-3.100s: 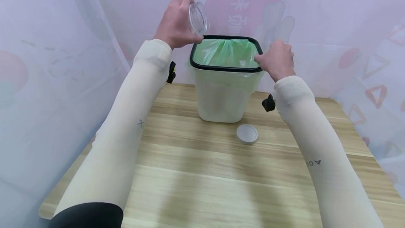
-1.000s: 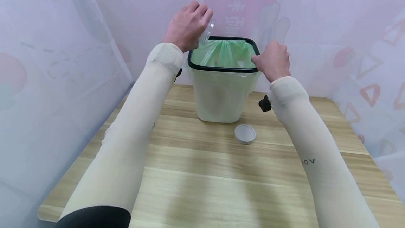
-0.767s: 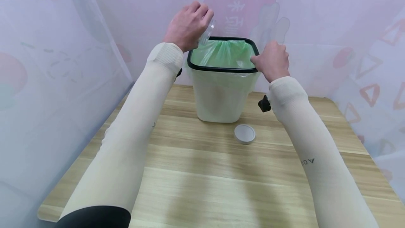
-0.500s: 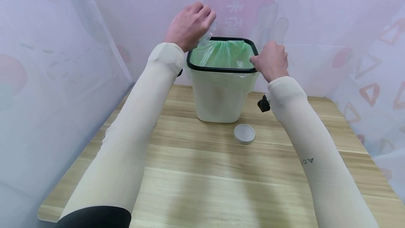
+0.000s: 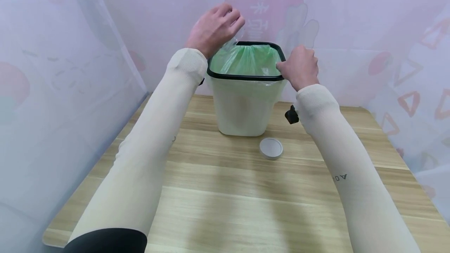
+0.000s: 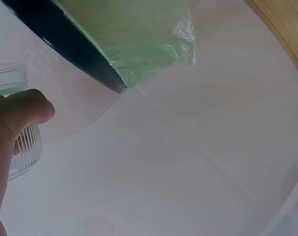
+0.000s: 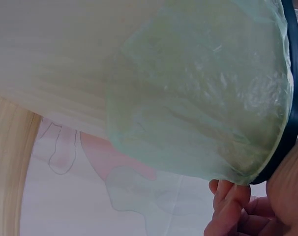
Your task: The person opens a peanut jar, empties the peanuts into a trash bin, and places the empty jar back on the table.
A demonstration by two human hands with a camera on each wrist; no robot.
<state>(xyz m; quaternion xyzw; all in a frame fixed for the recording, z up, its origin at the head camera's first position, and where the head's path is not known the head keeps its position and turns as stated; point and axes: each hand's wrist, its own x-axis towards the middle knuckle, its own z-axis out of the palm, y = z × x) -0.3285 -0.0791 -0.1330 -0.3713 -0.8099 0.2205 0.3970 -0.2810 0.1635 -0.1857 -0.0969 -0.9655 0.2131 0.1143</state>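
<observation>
My left hand [image 5: 215,29] grips a clear glass jar [image 6: 27,151] over the left side of a white trash bin [image 5: 242,106]. The jar is tipped mouth-down toward the bin, mostly hidden behind the fingers in the head view; ribbed glass shows past the thumb [image 6: 26,110] in the left wrist view. A green plastic liner [image 5: 251,61] lines the bin, folded out under its black rim [image 5: 246,77]. At the bin's right corner my right hand [image 5: 300,67] pinches the rim, thumb toward the inside and fingers curled outside, as the right wrist view shows.
A round white lid [image 5: 271,148] lies flat on the wooden table [image 5: 225,206], just in front of the bin to the right. Behind the table hangs a pale printed curtain [image 5: 158,11]; another stretch runs along the left side.
Over three seconds my left hand has swung right and turned over, tipping the jar from sideways to mouth-down above the bin. My right hand keeps its hold on the rim.
</observation>
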